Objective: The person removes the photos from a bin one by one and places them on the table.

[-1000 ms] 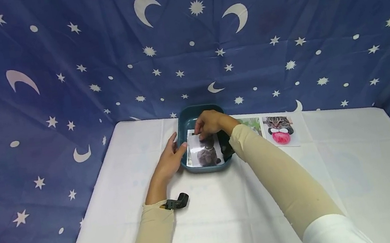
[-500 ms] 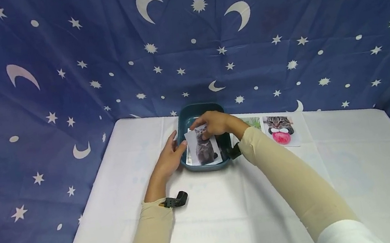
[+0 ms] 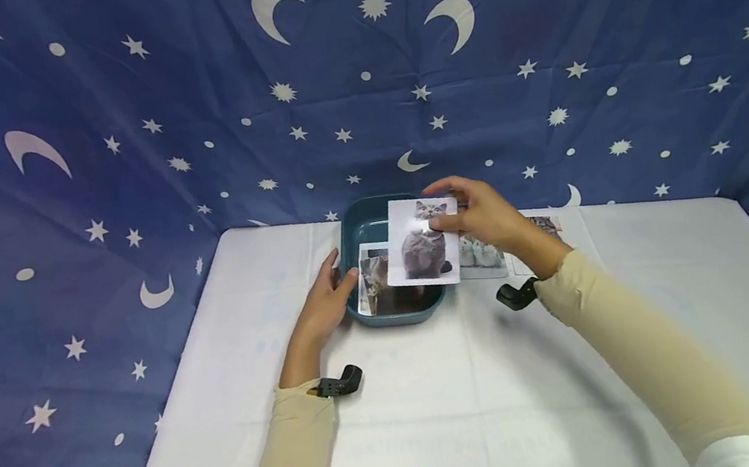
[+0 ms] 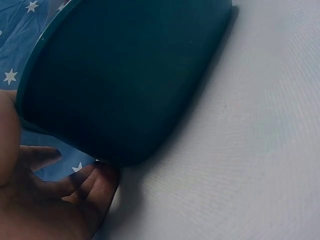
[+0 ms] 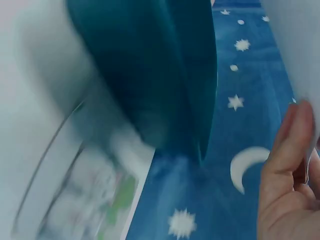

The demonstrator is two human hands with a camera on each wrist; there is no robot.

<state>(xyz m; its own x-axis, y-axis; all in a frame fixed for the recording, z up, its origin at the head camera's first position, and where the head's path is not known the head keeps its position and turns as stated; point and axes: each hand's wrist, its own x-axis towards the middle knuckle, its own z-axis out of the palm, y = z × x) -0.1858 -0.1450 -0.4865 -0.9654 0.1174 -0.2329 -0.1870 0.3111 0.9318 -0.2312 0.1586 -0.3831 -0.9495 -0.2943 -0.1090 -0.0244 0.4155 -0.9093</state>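
My right hand [image 3: 484, 215] pinches a photo card [image 3: 415, 260] of a grey cat, thumb on the picture face. In the right wrist view, the card's pale back [image 5: 295, 45] shows by my fingers. It is held up over the right side of a dark teal plastic bin [image 3: 360, 223] and overlaps its rim in the head view. More photo cards [image 3: 378, 281] lie inside the bin, the top one brownish. My left hand [image 3: 321, 310] holds the bin's left side, thumb over the rim and fingers against the outer wall [image 4: 125, 90].
Right of the bin a photo card with white animals [image 3: 482, 256] lies on the white tablecloth [image 3: 404, 431]. Beside it another cat photo [image 3: 547, 224] is partly covered by my right hand and wrist. A blue curtain with moons and stars [image 3: 347, 52] hangs behind.
My right hand has lifted the grey cat card out of the bin and moved it right, uncovering a brownish card beneath. The left hand has stayed at the bin.
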